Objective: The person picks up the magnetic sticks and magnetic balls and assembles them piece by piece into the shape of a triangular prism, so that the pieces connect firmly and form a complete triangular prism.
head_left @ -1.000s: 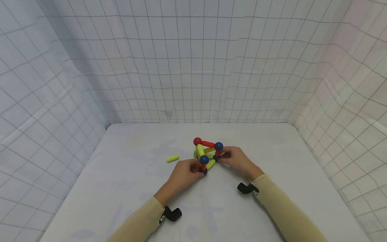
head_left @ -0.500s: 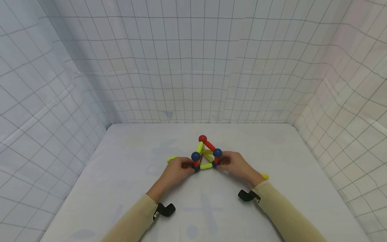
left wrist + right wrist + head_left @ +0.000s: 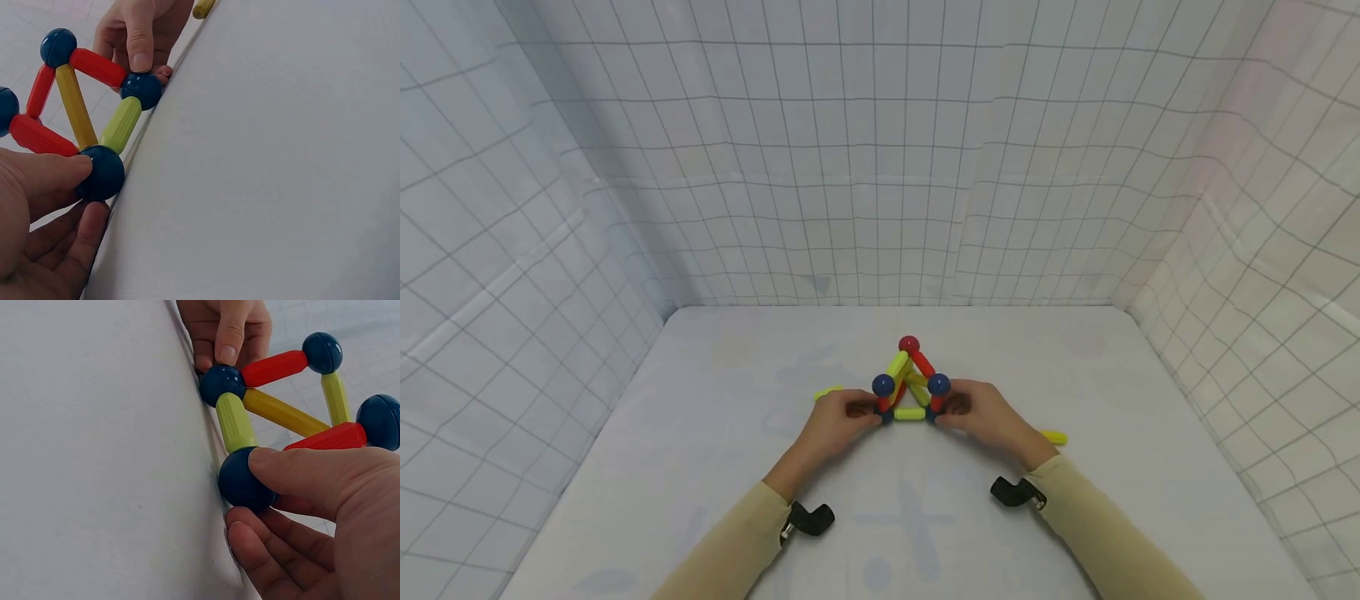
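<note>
A frame of magnetic rods and balls stands on the table in front of me, a red ball (image 3: 909, 345) at its far top corner. Two upper blue balls sit nearer me on red rods. In the left wrist view, my left hand (image 3: 50, 212) pinches the lower left blue ball (image 3: 103, 178) between thumb and fingers. My right hand (image 3: 312, 506) pinches the lower right blue ball (image 3: 244, 481) the same way, its thumb on top. A light green rod (image 3: 910, 413) joins these two balls. The far base is partly hidden behind the front parts.
A loose light green rod (image 3: 827, 392) lies just behind the left hand. Another loose yellow rod (image 3: 1056, 437) rests by the right wrist, partly covered. The white table (image 3: 737, 350) meets grid-patterned cloth walls (image 3: 880, 167) at the back and sides.
The frame has turned so its green front rod lies crosswise before me. My left hand moved left and slightly away from me, the right slightly nearer. The yellow rod by the right wrist came into sight.
</note>
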The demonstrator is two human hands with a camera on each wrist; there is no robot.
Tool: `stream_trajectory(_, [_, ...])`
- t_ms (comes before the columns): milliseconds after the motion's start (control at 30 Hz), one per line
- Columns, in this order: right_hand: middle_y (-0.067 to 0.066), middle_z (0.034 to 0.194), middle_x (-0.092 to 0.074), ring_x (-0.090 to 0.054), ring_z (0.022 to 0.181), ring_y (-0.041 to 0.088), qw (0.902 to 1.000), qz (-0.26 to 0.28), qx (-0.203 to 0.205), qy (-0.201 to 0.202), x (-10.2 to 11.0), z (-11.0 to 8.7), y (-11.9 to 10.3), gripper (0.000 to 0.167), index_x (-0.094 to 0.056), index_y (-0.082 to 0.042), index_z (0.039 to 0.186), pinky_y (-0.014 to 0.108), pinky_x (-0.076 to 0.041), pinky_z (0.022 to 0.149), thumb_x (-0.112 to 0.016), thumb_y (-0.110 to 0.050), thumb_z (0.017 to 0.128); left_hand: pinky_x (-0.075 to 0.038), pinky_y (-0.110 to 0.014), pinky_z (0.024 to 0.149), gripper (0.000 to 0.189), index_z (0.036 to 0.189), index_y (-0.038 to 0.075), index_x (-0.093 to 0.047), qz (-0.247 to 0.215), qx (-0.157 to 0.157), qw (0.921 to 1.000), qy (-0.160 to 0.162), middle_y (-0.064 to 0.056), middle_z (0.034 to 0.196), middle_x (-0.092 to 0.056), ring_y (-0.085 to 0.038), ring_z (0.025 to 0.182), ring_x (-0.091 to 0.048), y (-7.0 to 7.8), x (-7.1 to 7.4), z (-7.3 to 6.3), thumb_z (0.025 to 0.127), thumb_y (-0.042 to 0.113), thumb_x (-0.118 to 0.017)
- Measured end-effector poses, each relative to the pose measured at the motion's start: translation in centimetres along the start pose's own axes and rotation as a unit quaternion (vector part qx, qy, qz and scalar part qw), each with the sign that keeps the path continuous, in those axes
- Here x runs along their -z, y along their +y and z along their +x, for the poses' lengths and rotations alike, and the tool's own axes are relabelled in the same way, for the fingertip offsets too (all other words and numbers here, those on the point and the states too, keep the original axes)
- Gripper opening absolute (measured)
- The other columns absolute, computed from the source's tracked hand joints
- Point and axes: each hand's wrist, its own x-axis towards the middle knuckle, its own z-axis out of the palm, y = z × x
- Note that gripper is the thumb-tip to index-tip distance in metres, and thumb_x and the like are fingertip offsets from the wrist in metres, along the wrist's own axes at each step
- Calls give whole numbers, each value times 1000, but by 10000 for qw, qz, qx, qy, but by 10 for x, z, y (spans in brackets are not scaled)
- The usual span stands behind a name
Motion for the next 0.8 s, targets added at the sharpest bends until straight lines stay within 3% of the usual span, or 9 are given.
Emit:
stream_trajectory(300, [-7, 99, -72, -68, 91, 14, 10000, -35, 75, 23, 0, -1, -2, 30, -75, -14, 121, 35, -58, 86, -87, -13, 94, -62, -35, 84, 29, 120, 1, -79, -276, -153, 9995, 74, -2, 102, -77, -16, 91, -73, -8, -2, -1, 92, 8, -86])
stream_trajectory(567, [-7, 98, -71, -67, 91, 15, 9998, -167, 114, -32, 1, -1, -5, 27, -74, -15, 118, 36, -58, 85, -86, -14, 94, -61, -33, 84, 30, 121, 2, -79, -193, -145, 9997, 56, -2, 104, -76, -16, 91, -73, -10, -1, -2, 93, 9, -86])
stream_trajectory(800, [-7, 106, -71, -66, 97, 14, 9989, -455, 123, 77, 17, -5, -7, 20, -78, -17, 115, 40, -58, 89, -84, -17, 96, -61, -33, 84, 31, 121, 2, -79, -243, -195, 9995, 21, -2, 103, -76, -15, 90, -72, -8, -1, -1, 92, 9, -87])
